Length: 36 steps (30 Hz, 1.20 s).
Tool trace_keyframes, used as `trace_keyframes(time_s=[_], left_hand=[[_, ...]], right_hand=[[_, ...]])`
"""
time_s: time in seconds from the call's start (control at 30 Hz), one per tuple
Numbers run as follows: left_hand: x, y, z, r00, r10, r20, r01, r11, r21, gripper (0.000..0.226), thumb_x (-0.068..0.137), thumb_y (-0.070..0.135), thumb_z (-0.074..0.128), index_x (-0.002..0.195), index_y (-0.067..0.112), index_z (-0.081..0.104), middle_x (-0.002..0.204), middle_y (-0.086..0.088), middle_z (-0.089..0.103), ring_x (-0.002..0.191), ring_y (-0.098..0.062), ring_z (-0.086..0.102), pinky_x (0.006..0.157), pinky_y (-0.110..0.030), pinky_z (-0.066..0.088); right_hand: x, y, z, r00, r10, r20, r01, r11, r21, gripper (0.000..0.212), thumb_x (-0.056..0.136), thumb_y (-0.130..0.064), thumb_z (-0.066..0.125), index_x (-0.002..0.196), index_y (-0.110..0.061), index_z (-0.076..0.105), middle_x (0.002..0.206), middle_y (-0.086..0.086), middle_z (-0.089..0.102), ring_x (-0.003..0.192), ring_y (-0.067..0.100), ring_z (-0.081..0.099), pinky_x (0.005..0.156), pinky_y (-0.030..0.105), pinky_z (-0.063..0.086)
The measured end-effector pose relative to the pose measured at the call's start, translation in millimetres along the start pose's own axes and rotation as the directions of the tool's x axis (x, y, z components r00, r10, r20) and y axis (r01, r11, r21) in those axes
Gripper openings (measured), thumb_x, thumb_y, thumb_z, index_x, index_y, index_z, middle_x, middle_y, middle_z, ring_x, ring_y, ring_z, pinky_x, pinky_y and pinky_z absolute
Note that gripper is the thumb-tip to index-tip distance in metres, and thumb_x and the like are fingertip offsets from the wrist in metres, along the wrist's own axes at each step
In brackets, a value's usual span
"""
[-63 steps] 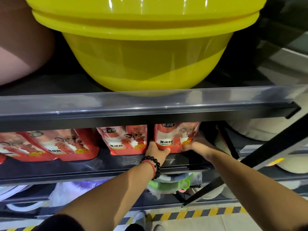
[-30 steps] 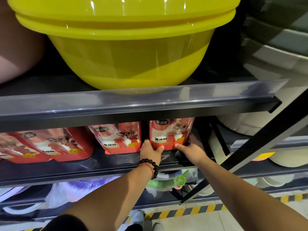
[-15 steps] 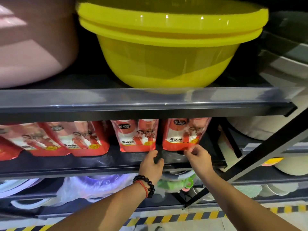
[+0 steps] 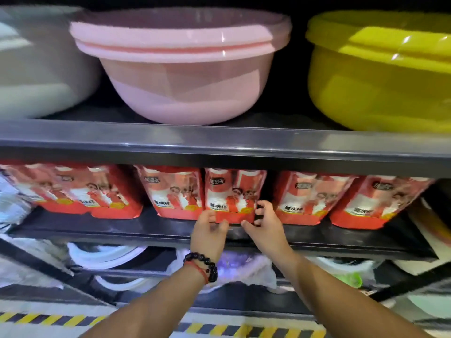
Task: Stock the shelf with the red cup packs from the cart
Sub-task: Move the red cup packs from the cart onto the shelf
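Several red cup packs stand in a row on the dark middle shelf [image 4: 341,236]. Both hands are at the pack in the middle of the row [image 4: 233,191]. My left hand [image 4: 209,231], with a bead bracelet on its wrist, pinches the pack's bottom left edge. My right hand [image 4: 266,224] curls its fingers round the pack's lower right side, thumb on the front. Neighbouring packs stand close on the left [image 4: 177,193] and on the right [image 4: 307,198]. The cart is out of view.
On the upper shelf [image 4: 219,146] sit a pink basin [image 4: 180,69], a yellow basin [image 4: 380,76] and a grey basin [image 4: 36,64]. Below are white basins [image 4: 105,256] and plastic bags. Black diagonal braces cross both lower corners. Yellow-black tape [image 4: 219,329] marks the floor.
The view has swung left, so the pink basin is now above my hands. Both hands left the far-right pack and now hold a pack further left in the row.
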<state>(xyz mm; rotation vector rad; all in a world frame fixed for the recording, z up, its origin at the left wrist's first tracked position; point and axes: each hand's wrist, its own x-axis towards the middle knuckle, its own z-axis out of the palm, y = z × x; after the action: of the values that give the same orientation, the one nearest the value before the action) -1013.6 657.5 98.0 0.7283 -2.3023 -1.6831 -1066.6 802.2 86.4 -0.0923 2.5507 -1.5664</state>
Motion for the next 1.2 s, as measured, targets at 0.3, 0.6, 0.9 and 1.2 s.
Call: trace_keyframes(time_s=[0.3, 0.6, 0.9, 1.2], left_hand=[[37, 2, -20, 0.978, -0.069, 0.196, 0.047, 0.992, 0.116, 0.024, 0.089, 0.028, 0.065, 0.099, 0.026, 0.043, 0.084, 0.016, 0.048, 0.089, -0.014, 0.05, 0.077, -0.022, 0.034], [64, -12, -13, 0.976, -0.074, 0.207, 0.026, 0.975, 0.222, 0.024, 0.083, 0.032, 0.066, 0.095, 0.015, 0.053, 0.098, -0.004, 0.063, 0.09, -0.023, 0.059, 0.076, -0.028, 0.043], [78, -13, 3, 0.966, -0.125, 0.228, 0.057, 0.957, 0.284, 0.018, 0.091, 0.03, 0.059, 0.082, 0.016, 0.053, 0.096, -0.008, 0.066, 0.091, -0.029, 0.061, 0.081, -0.031, 0.048], [68, -27, -4, 0.945, -0.158, 0.288, 0.096, 0.971, 0.217, 0.027, 0.093, 0.037, 0.056, 0.105, 0.013, 0.057, 0.103, -0.007, 0.068, 0.099, -0.031, 0.063, 0.088, -0.033, 0.049]], right_hand=[[19, -5, 24, 0.974, 0.196, -0.117, -0.183, 0.976, 0.119, 0.054, 0.065, -0.038, 0.085, 0.101, -0.029, 0.047, 0.104, -0.003, 0.065, 0.097, 0.02, 0.067, 0.085, 0.04, 0.056], [56, -9, 15, 0.912, 0.384, 0.142, -0.41, 0.853, 0.322, 0.022, 0.071, -0.002, 0.084, 0.09, 0.002, 0.076, 0.087, 0.013, 0.078, 0.078, 0.023, 0.074, 0.078, 0.032, 0.056], [67, 3, 12, 0.858, 0.494, 0.141, -0.502, 0.748, 0.435, 0.046, 0.055, 0.003, 0.086, 0.099, 0.005, 0.073, 0.095, 0.022, 0.076, 0.095, 0.042, 0.072, 0.094, 0.055, 0.054], [54, -3, 19, 0.909, 0.416, 0.035, -0.395, 0.829, 0.396, 0.024, 0.075, 0.001, 0.08, 0.098, 0.002, 0.072, 0.097, 0.019, 0.076, 0.091, 0.034, 0.073, 0.078, 0.035, 0.058]])
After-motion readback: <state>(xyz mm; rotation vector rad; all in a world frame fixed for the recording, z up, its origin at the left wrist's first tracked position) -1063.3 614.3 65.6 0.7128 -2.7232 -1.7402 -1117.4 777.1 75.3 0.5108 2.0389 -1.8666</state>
